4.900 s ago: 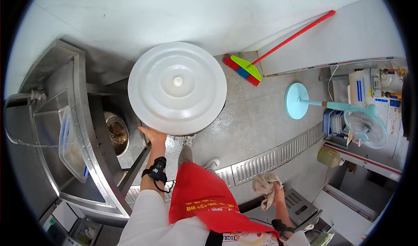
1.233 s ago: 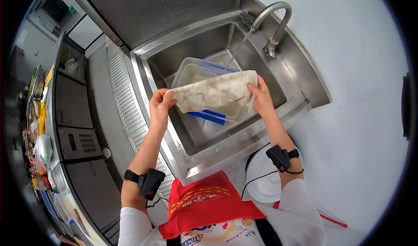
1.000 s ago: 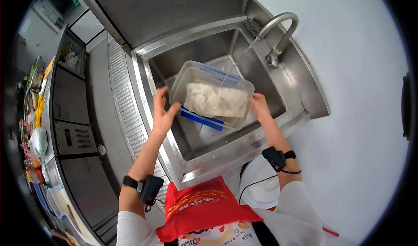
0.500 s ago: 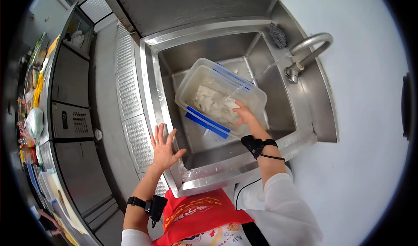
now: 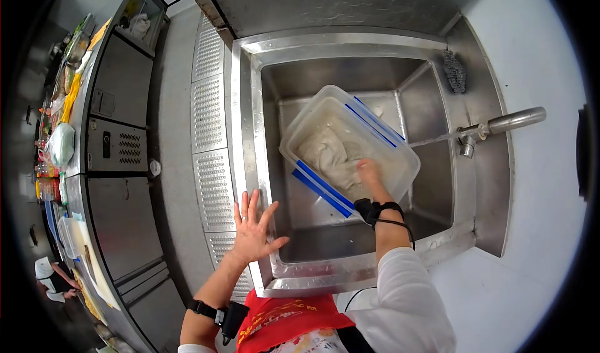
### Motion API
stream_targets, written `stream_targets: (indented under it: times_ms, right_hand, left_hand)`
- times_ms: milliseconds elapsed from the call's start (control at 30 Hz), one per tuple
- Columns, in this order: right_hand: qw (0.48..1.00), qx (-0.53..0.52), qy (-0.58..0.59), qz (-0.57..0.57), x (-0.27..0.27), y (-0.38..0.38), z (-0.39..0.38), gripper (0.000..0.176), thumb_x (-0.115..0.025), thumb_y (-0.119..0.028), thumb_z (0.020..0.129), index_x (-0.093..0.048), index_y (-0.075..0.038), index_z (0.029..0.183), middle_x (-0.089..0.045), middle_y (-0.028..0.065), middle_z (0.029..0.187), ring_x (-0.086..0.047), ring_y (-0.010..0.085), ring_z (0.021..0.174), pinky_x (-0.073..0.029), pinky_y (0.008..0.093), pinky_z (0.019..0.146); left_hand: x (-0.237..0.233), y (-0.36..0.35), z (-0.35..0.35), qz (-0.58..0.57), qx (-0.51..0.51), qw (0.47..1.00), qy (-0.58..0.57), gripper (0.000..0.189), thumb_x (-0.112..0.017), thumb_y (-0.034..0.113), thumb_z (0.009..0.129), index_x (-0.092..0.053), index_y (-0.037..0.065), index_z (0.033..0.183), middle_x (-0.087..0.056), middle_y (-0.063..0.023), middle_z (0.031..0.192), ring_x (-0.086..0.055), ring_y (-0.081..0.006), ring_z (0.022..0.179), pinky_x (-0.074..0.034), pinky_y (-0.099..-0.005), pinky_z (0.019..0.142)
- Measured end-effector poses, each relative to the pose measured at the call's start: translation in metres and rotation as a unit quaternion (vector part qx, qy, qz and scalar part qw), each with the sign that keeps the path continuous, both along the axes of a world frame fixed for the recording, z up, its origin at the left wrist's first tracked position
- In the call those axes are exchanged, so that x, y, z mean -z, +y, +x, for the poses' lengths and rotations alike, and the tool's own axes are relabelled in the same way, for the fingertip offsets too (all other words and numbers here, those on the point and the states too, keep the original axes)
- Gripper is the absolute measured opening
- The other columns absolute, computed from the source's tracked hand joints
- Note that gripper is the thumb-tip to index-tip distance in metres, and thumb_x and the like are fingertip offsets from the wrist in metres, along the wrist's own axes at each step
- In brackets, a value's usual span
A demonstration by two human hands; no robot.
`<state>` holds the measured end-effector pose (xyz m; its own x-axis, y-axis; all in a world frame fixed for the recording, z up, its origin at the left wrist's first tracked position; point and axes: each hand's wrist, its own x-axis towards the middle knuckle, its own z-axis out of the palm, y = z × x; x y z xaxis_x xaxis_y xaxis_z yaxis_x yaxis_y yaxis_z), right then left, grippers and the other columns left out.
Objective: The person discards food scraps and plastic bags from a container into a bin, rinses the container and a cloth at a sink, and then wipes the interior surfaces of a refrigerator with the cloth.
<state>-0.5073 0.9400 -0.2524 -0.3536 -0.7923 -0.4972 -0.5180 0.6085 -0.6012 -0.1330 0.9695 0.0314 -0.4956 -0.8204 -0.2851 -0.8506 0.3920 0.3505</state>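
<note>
In the head view my right hand (image 5: 370,173) reaches down into a clear plastic tub (image 5: 400,179) with blue clips, which sits tilted in a steel sink (image 5: 297,228). Its fingers dip into cloudy water at a whitish, cloth-like mass (image 5: 334,156), which has swirled folds. The submerged fingertips are hidden, so I cannot tell whether they grip it. My left hand (image 5: 253,234) is open, fingers spread, over the sink's left rim, holding nothing.
A thin stream of water runs from the faucet (image 5: 481,131) toward the tub. A grey scouring pad (image 5: 454,71) lies on the sink's back-right ledge. Across the floor stands a counter with steel cabinets (image 5: 119,140). A person (image 5: 59,281) is at the far left.
My right hand has gone lower into the water, and the whitish mass has bunched into a swirl. The whole view has shifted, while my left hand stays spread at the sink's rim.
</note>
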Motion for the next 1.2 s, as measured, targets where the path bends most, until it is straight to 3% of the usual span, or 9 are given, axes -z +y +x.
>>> stream_targets:
  times_ms: [100, 200, 267, 433, 567, 700, 867, 967, 1200]
  right_hand:
    - [0.982, 0.171, 0.055, -0.056, 0.029, -0.002, -0.010, 0.048, -0.069, -0.014, 0.065, -0.053, -0.010, 0.110, -0.055, 0.0170, 0.110, -0.057, 0.0292, 0.092, -0.045, 0.0363, 0.082]
    - [0.982, -0.119, 0.146, 0.009, 0.036, 0.011, 0.017, 0.048, -0.067, -0.014, 0.069, -0.050, -0.007, 0.113, -0.052, 0.0184, 0.115, -0.054, 0.0314, 0.097, -0.044, 0.0360, 0.086]
    - [0.956, -0.285, -0.019, 0.070, 0.001, 0.008, 0.024, 0.048, -0.064, -0.014, 0.073, -0.048, -0.007, 0.118, -0.049, 0.0199, 0.120, -0.052, 0.0336, 0.101, -0.043, 0.0355, 0.087]
    - [0.987, 0.158, 0.035, 0.021, 0.034, 0.007, 0.000, 0.052, -0.062, -0.014, 0.076, -0.044, -0.006, 0.123, -0.049, 0.0188, 0.119, -0.052, 0.0297, 0.103, -0.047, 0.0367, 0.081]
    - [0.949, -0.097, -0.175, 0.243, 0.022, 0.004, 0.023, 0.054, -0.061, -0.016, 0.078, -0.041, -0.005, 0.127, -0.049, 0.0175, 0.119, -0.052, 0.0264, 0.104, -0.050, 0.0376, 0.075]
    - [0.960, -0.198, -0.096, 0.174, -0.070, -0.023, -0.001, 0.066, -0.065, -0.020, 0.076, -0.033, -0.002, 0.131, -0.043, 0.0178, 0.124, -0.051, 0.0286, 0.105, -0.052, 0.0368, 0.072]
    - [0.928, 0.090, -0.361, 0.015, -0.157, -0.018, -0.034, 0.067, -0.067, -0.022, 0.074, -0.034, -0.005, 0.129, -0.048, 0.0152, 0.115, -0.050, 0.0258, 0.105, -0.051, 0.0394, 0.072]
    - [0.935, 0.093, -0.336, -0.071, -0.160, -0.021, -0.055, 0.068, -0.064, -0.021, 0.076, -0.029, -0.005, 0.133, -0.048, 0.0160, 0.119, -0.055, 0.0257, 0.094, -0.051, 0.0372, 0.067]
    - [0.792, 0.372, -0.461, -0.150, -0.234, -0.038, -0.071, 0.036, -0.062, -0.023, 0.079, -0.047, -0.011, 0.110, -0.054, 0.0081, 0.104, -0.053, 0.0227, 0.094, -0.046, 0.0405, 0.076]
  left_hand:
    - [-0.003, -0.002, -0.002, 0.006, 0.000, 1.000, -0.004, 0.085, -0.061, 0.060, 0.065, -0.037, 0.016, 0.133, -0.009, -0.0244, 0.143, -0.001, -0.0445, 0.132, -0.004, -0.0593, 0.102]
    - [0.000, -0.001, -0.001, 0.006, -0.003, 1.000, -0.001, 0.084, -0.060, 0.062, 0.066, -0.039, 0.016, 0.132, -0.009, -0.0237, 0.143, -0.001, -0.0454, 0.132, -0.004, -0.0598, 0.102]
    - [0.001, 0.000, 0.000, 0.007, -0.005, 1.000, 0.003, 0.083, -0.059, 0.063, 0.066, -0.039, 0.015, 0.131, -0.009, -0.0235, 0.142, -0.001, -0.0457, 0.131, -0.004, -0.0599, 0.102]
    - [0.000, -0.003, -0.001, 0.007, -0.004, 1.000, 0.003, 0.083, -0.060, 0.062, 0.066, -0.039, 0.015, 0.131, -0.009, -0.0234, 0.143, -0.001, -0.0453, 0.132, -0.005, -0.0596, 0.102]
    - [0.003, 0.001, 0.000, 0.000, -0.019, 1.000, 0.014, 0.085, -0.064, 0.058, 0.063, -0.038, 0.016, 0.132, -0.009, -0.0221, 0.144, -0.001, -0.0428, 0.133, -0.005, -0.0590, 0.102]
    - [0.006, 0.004, 0.003, -0.013, -0.019, 1.000, 0.018, 0.085, -0.061, 0.063, 0.065, -0.039, 0.015, 0.131, -0.012, -0.0195, 0.144, -0.003, -0.0430, 0.132, -0.006, -0.0594, 0.102]
    - [0.010, 0.009, 0.005, -0.019, -0.023, 0.999, 0.016, 0.086, -0.059, 0.064, 0.066, -0.037, 0.015, 0.132, -0.012, -0.0194, 0.144, -0.001, -0.0407, 0.134, -0.005, -0.0592, 0.102]
    - [0.011, 0.010, 0.006, -0.014, -0.021, 1.000, 0.011, 0.087, -0.058, 0.065, 0.066, -0.035, 0.014, 0.133, -0.011, -0.0192, 0.145, 0.000, -0.0400, 0.134, -0.003, -0.0596, 0.102]
    - [-0.002, 0.012, -0.007, 0.000, -0.087, 0.995, 0.043, 0.081, -0.059, 0.061, 0.069, -0.037, 0.014, 0.130, -0.018, -0.0197, 0.141, -0.007, -0.0392, 0.132, -0.006, -0.0601, 0.102]
